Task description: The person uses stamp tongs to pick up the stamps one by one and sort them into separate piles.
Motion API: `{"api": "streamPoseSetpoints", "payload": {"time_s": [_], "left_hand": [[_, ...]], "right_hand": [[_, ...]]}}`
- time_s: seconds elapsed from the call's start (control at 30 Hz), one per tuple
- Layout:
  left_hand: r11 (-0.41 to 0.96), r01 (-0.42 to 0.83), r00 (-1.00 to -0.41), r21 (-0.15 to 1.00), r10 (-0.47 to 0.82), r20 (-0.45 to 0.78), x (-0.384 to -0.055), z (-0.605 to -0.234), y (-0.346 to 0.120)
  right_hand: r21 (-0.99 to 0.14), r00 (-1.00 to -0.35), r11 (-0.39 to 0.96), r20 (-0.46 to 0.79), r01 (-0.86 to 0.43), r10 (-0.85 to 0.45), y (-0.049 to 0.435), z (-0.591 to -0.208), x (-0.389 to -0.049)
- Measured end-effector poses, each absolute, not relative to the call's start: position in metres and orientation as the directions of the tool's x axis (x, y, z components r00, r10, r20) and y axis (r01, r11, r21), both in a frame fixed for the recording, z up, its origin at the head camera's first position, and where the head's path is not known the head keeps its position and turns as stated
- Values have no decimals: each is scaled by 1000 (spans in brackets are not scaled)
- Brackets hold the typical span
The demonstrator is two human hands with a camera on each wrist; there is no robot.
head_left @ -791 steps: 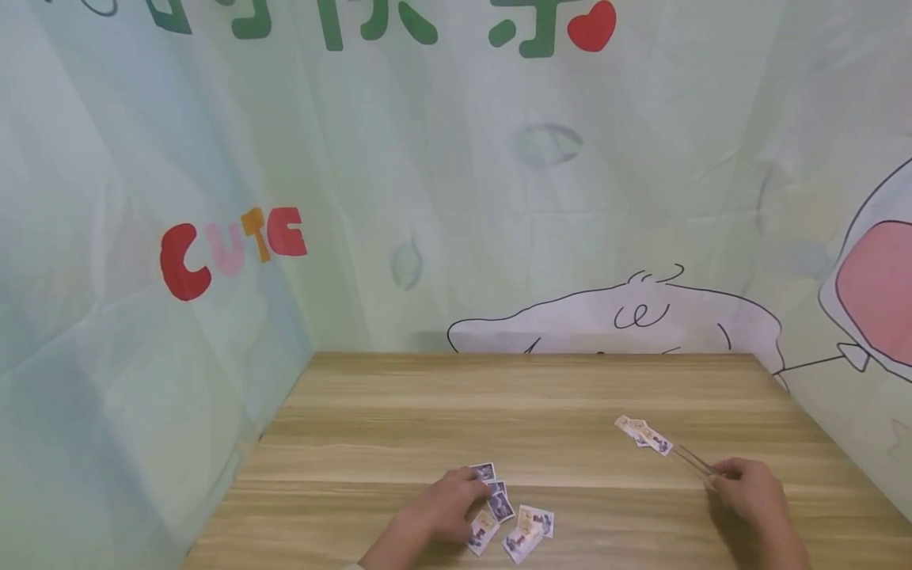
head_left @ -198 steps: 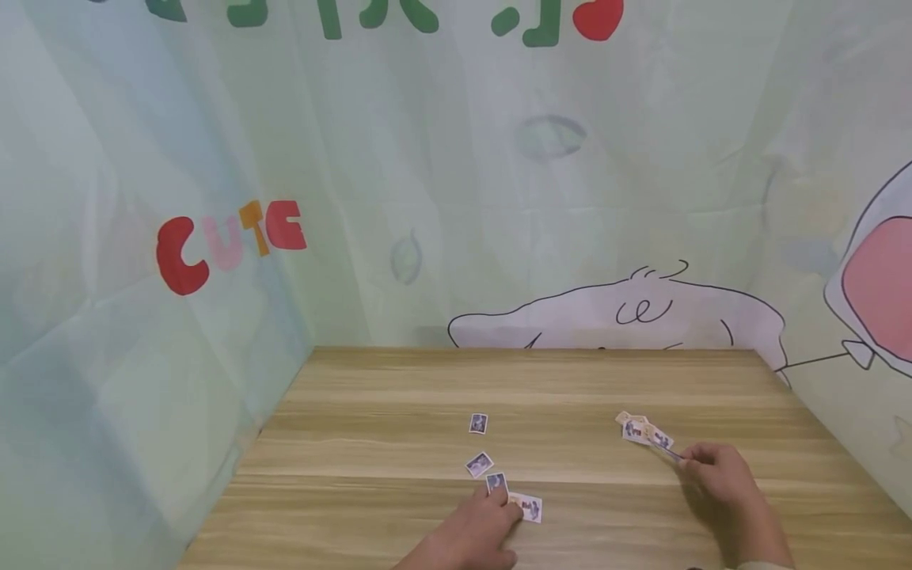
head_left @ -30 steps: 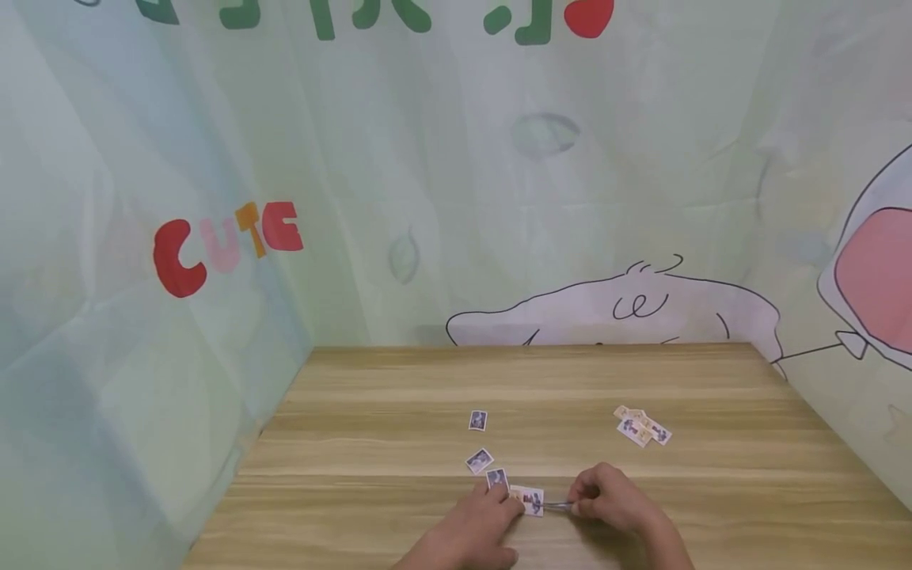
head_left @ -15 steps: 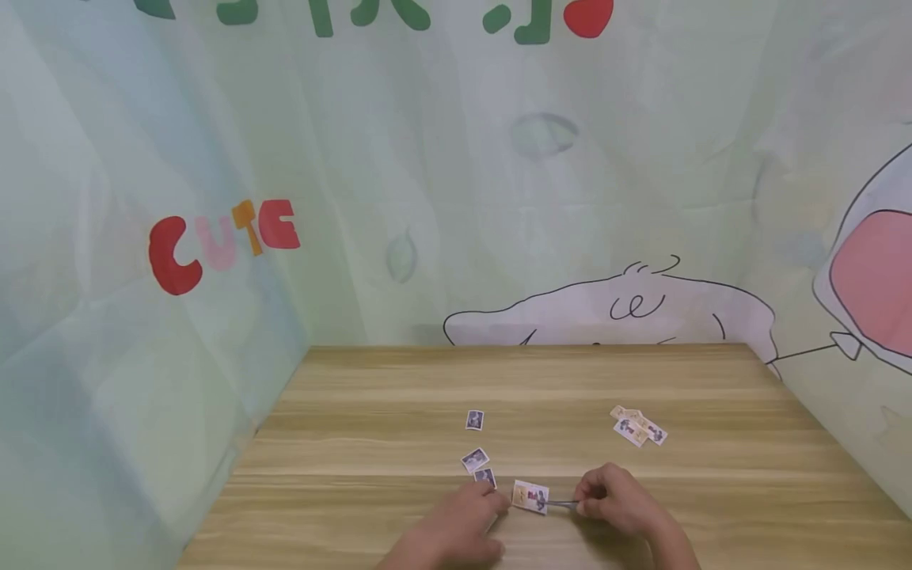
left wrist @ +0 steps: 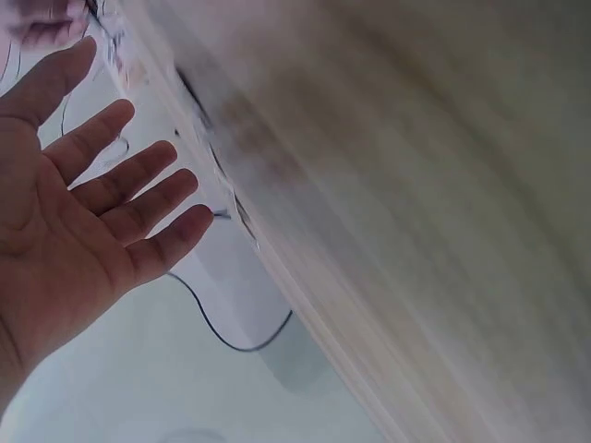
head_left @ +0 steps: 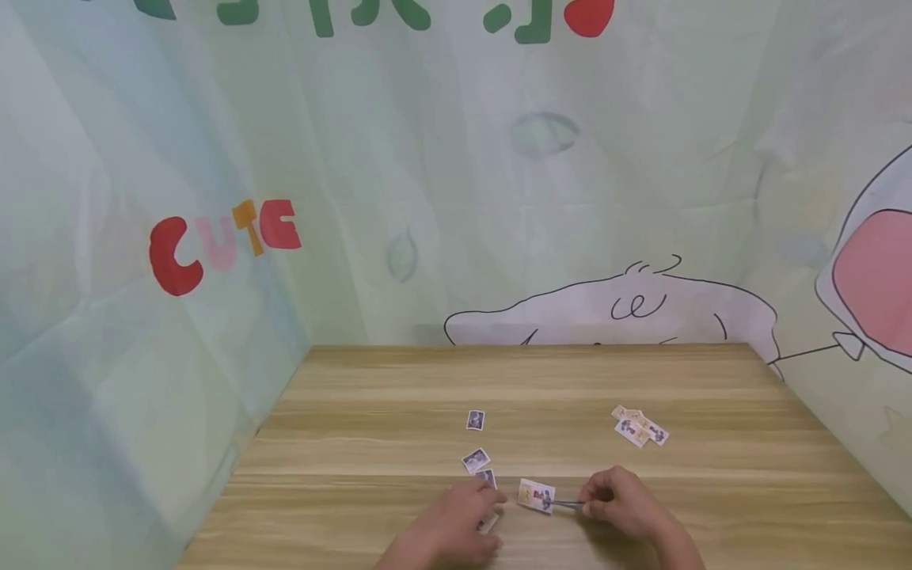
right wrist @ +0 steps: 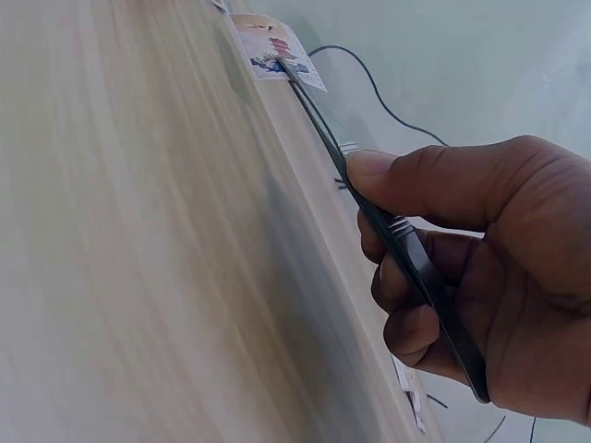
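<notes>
In the head view my right hand (head_left: 627, 507) grips tweezers (head_left: 568, 504), their tips on the edge of a pale stamp with a red and blue picture (head_left: 534, 495). The right wrist view shows the thumb and curled fingers round the dark tweezers (right wrist: 420, 268) and the stamp (right wrist: 263, 41) at the tips. My left hand (head_left: 452, 522) is to the left, its fingers extended and apart; the left wrist view shows its bare palm (left wrist: 65, 221). Beneath its fingers another stamp (head_left: 488, 522) is partly hidden. A dark stamp (head_left: 486, 476) lies just beyond the fingertips.
Two more dark stamps, one nearer (head_left: 475, 460) and one farther off (head_left: 476, 419), lie on the wooden table (head_left: 385, 388). At the right is an overlapping group of pale stamps (head_left: 632, 431). A printed cloth (head_left: 456, 190) hangs behind the table.
The pale stamp has come away from my left hand and shifted slightly right with the tweezers. My left hand has moved left. Since the oldest frame, the right group has gained a stamp.
</notes>
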State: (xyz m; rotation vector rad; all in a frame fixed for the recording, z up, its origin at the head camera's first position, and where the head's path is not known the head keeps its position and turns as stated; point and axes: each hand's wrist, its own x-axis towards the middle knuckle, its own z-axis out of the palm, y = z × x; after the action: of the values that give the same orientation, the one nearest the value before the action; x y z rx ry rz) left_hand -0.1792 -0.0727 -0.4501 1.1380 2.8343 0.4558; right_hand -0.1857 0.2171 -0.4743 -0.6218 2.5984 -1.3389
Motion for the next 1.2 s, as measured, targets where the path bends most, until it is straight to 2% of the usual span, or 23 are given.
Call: {"api": "streamPoseSetpoints", "payload": {"time_s": [0.2, 0.73, 0.93, 1.2], "left_hand": [[700, 671, -735, 246, 671, 98, -186, -449, -81], [722, 628, -764, 290, 643, 53, -191, -459, -91], [731, 619, -774, 287, 630, 63, -197, -461, -91], [777, 570, -809, 269, 587, 18, -201, -460, -89]], "right_hand": [[-802, -911, 519, 73, -296, -406, 231, -479, -182], [-780, -928, 556, 84, -288, -363, 253, -485, -175], [-794, -938, 551, 67, -257, -340, 259, -483, -176], [-827, -942, 520, 38, -216, -332, 271, -482, -176]]}}
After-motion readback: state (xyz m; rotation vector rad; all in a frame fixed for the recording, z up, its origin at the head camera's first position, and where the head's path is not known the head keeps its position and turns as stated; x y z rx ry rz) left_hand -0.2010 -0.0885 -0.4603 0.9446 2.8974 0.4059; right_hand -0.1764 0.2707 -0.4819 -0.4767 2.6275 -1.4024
